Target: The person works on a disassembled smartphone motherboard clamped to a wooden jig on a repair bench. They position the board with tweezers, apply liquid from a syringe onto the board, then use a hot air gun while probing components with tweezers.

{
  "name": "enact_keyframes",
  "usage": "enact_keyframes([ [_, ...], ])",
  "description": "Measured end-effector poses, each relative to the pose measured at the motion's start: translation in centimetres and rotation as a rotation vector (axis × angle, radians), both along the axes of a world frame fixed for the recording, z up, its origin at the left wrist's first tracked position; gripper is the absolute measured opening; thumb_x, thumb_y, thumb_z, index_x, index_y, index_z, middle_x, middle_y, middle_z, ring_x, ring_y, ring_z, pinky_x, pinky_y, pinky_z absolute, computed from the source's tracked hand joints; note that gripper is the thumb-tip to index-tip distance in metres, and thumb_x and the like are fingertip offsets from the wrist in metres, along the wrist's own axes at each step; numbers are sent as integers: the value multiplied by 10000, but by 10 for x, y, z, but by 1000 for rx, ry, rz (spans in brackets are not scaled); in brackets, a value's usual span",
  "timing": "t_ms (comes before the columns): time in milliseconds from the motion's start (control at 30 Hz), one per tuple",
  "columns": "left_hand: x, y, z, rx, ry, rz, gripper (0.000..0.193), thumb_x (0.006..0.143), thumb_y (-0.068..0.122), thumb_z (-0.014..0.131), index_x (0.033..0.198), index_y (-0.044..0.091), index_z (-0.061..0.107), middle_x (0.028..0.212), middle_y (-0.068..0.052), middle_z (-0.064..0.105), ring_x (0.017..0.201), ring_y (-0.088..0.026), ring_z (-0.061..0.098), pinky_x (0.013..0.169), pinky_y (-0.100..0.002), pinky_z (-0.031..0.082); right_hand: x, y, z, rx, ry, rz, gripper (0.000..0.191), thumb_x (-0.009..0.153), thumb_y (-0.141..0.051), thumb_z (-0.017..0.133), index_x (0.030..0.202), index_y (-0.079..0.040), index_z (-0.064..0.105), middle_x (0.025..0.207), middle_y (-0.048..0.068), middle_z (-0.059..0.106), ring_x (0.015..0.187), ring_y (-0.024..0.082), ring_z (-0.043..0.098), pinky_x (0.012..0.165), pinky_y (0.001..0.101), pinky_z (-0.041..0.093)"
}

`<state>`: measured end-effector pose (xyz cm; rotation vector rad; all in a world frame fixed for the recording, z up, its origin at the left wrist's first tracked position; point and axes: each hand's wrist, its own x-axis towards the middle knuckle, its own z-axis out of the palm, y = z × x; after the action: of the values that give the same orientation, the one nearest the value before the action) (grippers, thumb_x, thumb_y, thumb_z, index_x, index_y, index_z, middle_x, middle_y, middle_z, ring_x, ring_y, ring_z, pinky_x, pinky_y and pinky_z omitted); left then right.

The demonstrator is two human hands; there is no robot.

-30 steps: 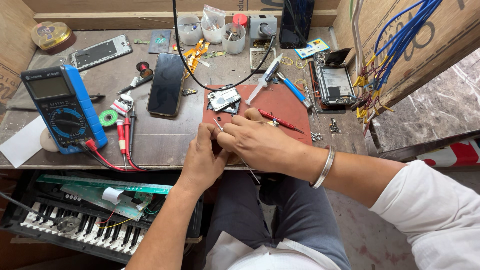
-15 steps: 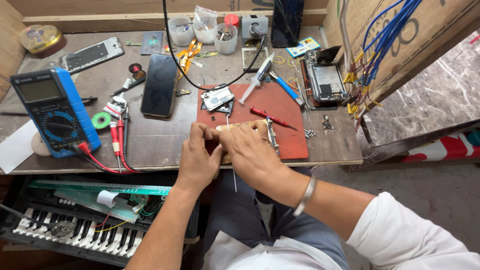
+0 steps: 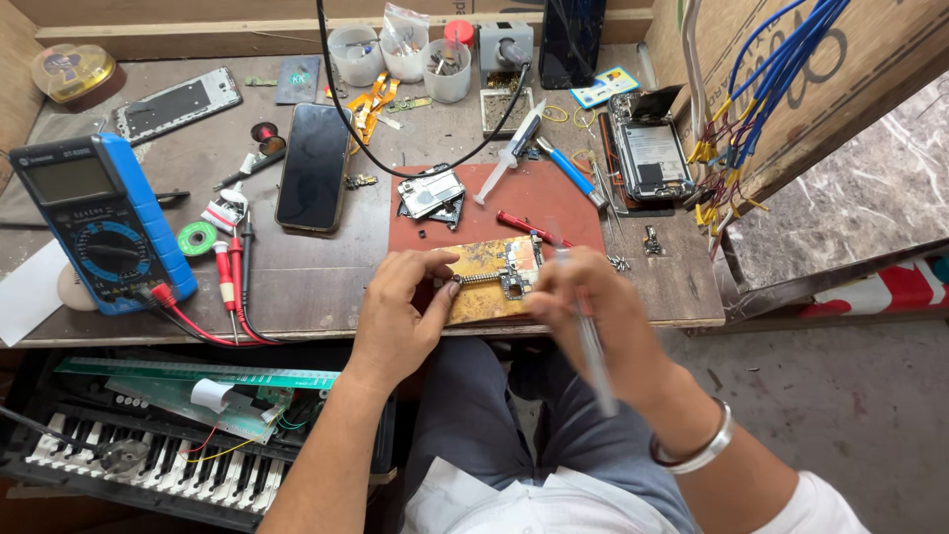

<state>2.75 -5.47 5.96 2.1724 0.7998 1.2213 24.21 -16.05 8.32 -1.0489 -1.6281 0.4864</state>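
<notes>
circuit board (image 3: 491, 277) between left hand (image 3: 400, 307) and tool-holding right hand (image 3: 593, 307); 3 parts-filled cups (image 3: 403, 51) behind

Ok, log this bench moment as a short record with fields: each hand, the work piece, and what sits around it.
left hand: left hand pinches the edge of the circuit board
right hand: right hand holds a thin tool, blurred, at the board's right edge
surface: red mat on the workbench
left of hands: blue multimeter, dark phone
behind: syringe, opened phone
</notes>
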Motion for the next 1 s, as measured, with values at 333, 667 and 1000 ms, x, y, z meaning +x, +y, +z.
enact_keyframes([
  [333, 44, 16, -17, -31, 32, 81, 97, 867, 75, 762, 897, 21, 687, 865, -83, 688, 839, -258, 632, 739, -360, 521, 116, 18, -67, 45, 142, -175, 238, 1105, -101, 623, 1089, -106, 386, 1037, 85, 618, 959, 106, 602, 904, 248, 499],
  [667, 102, 57, -36, -48, 36, 104, 56, 888, 49, 737, 927, 16, 712, 939, -81, 698, 913, -271, 624, 786, -363, 515, 156, 64, -88, -2, -67, -262, 269, 1033, -99, 673, 1011, -81, 406, 948, 90, 670, 734, 101, 503, 680, 253, 446],
  [1000, 116, 109, -52, -105, 86, 80, 74, 876, 46, 755, 923, 29, 701, 903, -72, 701, 879, -263, 626, 758, -362, 517, 174, 111, -103, 32, -153, -228, 268, 1044, -90, 666, 1034, -95, 398, 946, 95, 692, 779, 115, 561, 783, 286, 472],
])
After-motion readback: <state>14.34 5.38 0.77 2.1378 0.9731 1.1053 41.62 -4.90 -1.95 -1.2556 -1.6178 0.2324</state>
